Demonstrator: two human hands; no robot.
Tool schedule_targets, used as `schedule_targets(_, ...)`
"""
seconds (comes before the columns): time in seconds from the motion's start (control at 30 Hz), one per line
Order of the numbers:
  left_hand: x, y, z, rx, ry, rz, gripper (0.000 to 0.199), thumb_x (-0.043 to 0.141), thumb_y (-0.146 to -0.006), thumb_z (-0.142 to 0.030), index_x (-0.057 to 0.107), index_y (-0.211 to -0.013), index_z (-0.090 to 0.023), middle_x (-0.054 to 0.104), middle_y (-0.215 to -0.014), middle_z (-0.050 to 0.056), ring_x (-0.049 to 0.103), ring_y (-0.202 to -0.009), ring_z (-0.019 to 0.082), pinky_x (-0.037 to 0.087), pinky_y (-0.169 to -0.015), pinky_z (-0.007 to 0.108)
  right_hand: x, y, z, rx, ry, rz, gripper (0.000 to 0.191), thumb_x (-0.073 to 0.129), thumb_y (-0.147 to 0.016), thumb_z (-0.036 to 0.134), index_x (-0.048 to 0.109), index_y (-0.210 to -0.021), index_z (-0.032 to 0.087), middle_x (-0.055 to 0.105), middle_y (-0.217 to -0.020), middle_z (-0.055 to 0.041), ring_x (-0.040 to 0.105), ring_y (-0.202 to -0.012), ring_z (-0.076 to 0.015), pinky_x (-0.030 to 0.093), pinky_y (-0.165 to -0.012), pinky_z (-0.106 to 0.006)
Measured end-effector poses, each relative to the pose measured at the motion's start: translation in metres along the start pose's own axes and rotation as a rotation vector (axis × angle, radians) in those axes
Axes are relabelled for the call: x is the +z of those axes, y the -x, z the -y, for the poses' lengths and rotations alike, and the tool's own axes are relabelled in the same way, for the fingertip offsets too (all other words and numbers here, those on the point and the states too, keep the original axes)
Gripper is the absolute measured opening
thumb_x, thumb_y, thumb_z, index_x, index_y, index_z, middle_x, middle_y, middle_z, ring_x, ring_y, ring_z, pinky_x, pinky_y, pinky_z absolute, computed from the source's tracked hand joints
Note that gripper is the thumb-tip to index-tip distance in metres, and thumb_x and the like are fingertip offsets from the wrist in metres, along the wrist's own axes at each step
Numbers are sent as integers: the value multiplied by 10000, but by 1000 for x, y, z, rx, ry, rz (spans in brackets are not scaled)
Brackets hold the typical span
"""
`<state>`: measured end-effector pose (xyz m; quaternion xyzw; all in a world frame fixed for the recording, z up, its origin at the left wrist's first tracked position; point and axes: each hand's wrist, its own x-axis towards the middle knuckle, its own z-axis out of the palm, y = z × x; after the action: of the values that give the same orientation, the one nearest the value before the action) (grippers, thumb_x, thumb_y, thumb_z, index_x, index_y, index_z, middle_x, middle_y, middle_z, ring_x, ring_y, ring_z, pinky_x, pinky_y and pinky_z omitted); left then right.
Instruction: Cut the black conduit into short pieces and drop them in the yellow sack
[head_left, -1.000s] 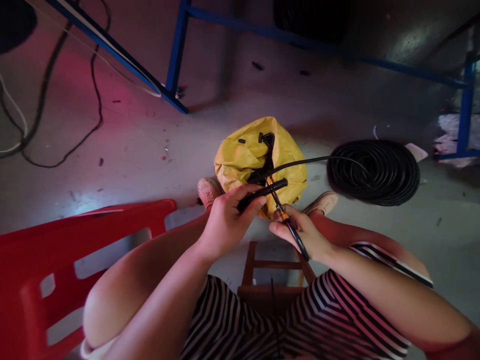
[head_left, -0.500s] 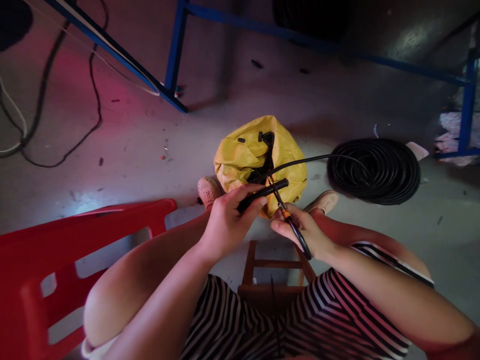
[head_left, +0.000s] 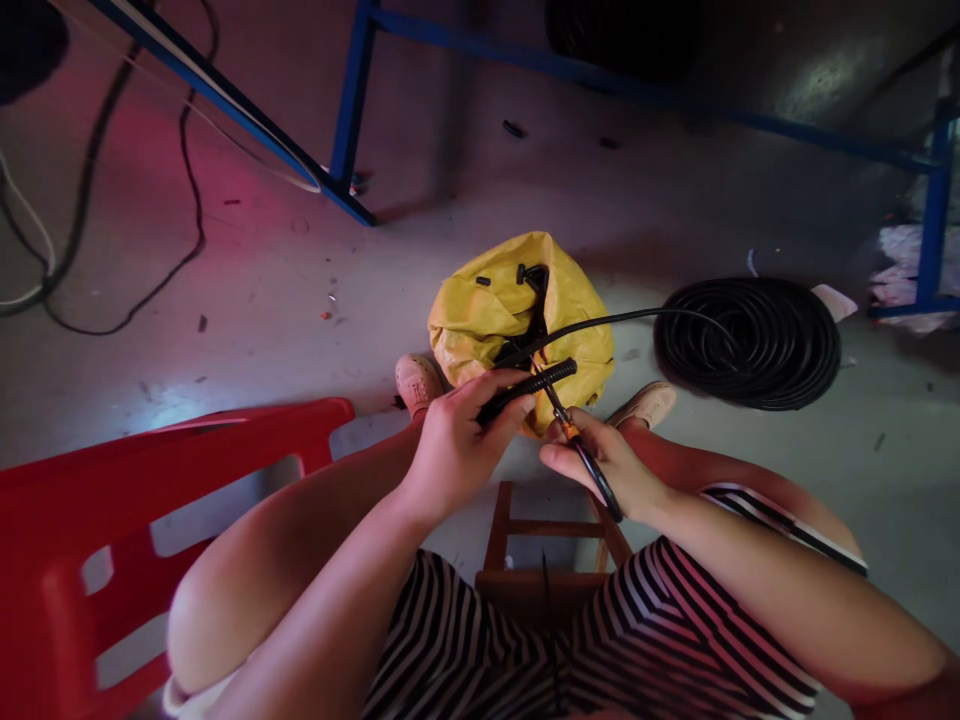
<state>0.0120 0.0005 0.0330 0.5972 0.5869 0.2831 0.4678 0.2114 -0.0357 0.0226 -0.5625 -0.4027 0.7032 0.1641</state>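
Over yellow bag [head_left: 471,318]: left hand [head_left: 459,440] pinching ribbed tube [head_left: 561,372], right hand [head_left: 621,465] gripping scissors [head_left: 597,480] across it; barely shifted, tube seemingly uncut.

We use one head-worn camera, set above and on the near side of the yellow bag [head_left: 469,315]. We aim it forward and steeply down, placing the bag near mid-view. Our left hand [head_left: 459,435] and right hand [head_left: 611,465] lie closer to the lens than the bag; floor [head_left: 480,190] extends beyond it.
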Motion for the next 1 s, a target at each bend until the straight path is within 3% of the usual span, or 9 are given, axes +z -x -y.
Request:
schedule_targets(0.57,4,2,4,60,-71,15,217,657,-961,-310,741,-1100,-166,809,-1002,66,760,-883,200,597,-828,293,-2,0,1,-7,121,-6,334,697,-876,506,526,-916,222,497,-798,21,436,-708,-148,367,-676,-294)
schedule_targets(0.8,4,3,5,75,-17,33,230,641,-977,-310,736,-1142,-182,803,-1076,70,760,-995,216,597,-927,305,-3,1,5,-13,95,40,372,694,-874,542,545,-926,206,499,-820,12,452,-754,-157,388,-729,-301)
schedule_targets(1.0,5,3,6,81,-35,37,216,643,-977,-304,734,-1134,-186,806,-1065,72,761,-985,218,607,-906,311,-6,1,5,-1,41,55,456,712,-864,629,560,-927,204,512,-829,1,463,-771,-166,392,-733,-300)
